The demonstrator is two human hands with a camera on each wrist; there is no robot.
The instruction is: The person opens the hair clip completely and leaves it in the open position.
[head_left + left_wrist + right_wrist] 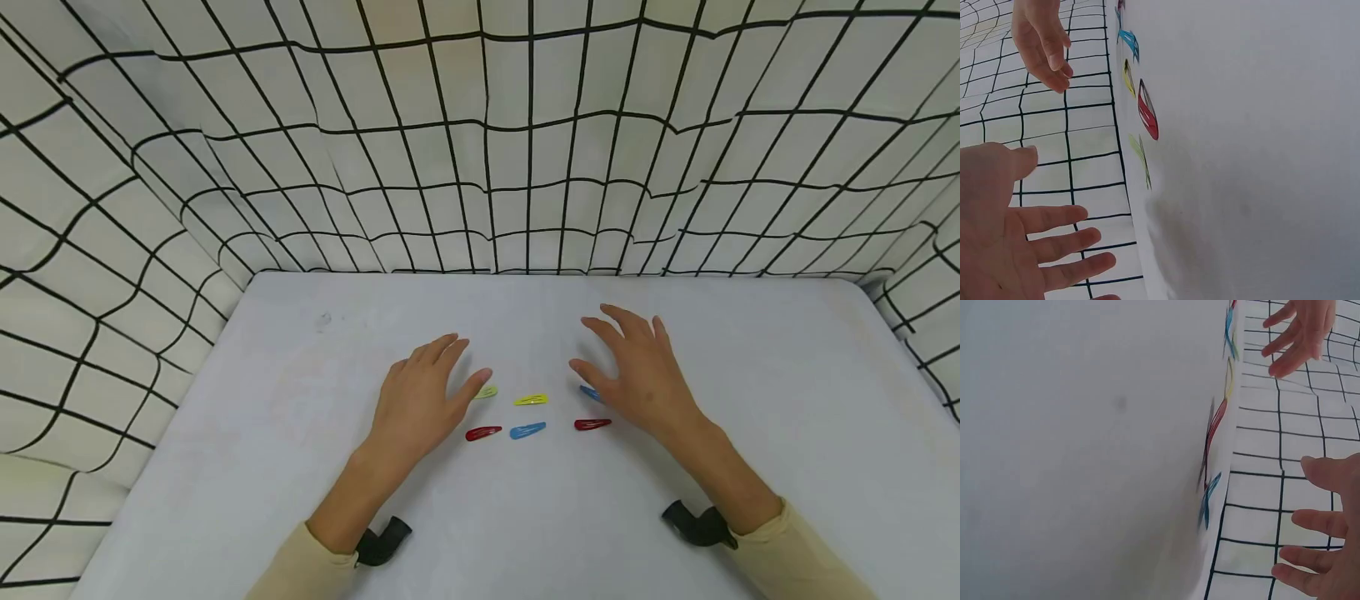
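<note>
Several snap hair clips lie in two short rows on the white table. The back row has a pale green clip, a yellow clip and a blue clip. In front of them are a red clip, a light blue clip and a dark red clip. My left hand, fingers spread, is over the left end and its thumb overlaps the green clip in the head view. On the right, my right hand hovers with parted fingers, partly hiding the blue clip. Neither hand holds anything.
The white table extends around the clips. A white cloth wall with black grid lines rises behind and along the sides. A black curved wrist piece sticks out at the left cuff, and a similar black piece at the right.
</note>
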